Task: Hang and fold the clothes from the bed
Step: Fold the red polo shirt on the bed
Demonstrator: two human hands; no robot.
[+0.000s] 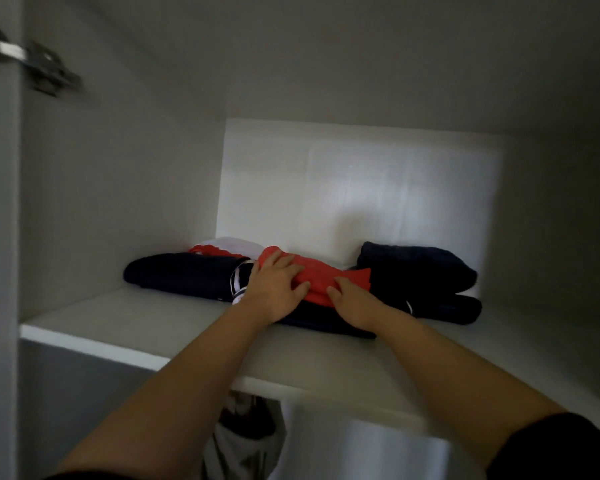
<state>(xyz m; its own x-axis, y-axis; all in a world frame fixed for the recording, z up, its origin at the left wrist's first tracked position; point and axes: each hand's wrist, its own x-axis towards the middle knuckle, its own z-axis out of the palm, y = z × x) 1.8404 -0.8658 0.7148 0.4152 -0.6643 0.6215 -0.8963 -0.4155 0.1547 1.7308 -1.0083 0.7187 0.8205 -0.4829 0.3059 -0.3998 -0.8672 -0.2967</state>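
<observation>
A folded red garment (321, 278) lies on top of a stack of folded dark navy clothes (184, 275) on a white wardrobe shelf (146, 327). My left hand (274, 289) rests on the red garment's left part, its fingers bent over the cloth. On the near right edge of the same garment lies my right hand (355, 303), fingertips touching it. Another folded navy piece (426, 268) sits at the right of the stack. A white folded item (232, 244) shows behind at the left.
The shelf is enclosed by white side walls and a back panel (361, 188). A metal door hinge (32, 67) sits at the upper left. Below the shelf, hanging clothes (246, 431) are partly visible.
</observation>
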